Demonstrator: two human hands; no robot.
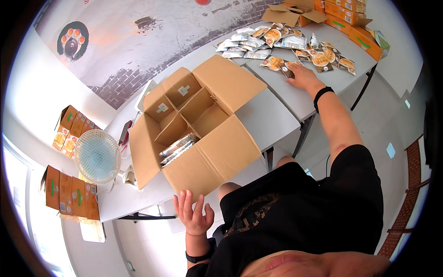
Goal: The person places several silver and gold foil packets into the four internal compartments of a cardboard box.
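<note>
My right hand [303, 76] reaches across to the far table, its fingers and thumb closed around the edge of a brown-and-orange food packet [287, 69]. That packet lies at the front of a loose heap of similar packets [249, 42], some showing their white and silver backs. My left hand [194, 218] is raised, empty, with its fingers apart, just below the near flap of an open cardboard box [212, 152]. Cardboard dividers split the box into compartments. Several silver packets [177, 150] stand in the near-left compartment; the other compartments show bare cardboard.
A round-caged fan [97, 156] stands left of the box, beside orange cartons [71, 194]. At the far right are an open brown carton [295, 16] and stacked orange boxes [346, 21]. Two white tables [267, 115] meet at a seam right of the box.
</note>
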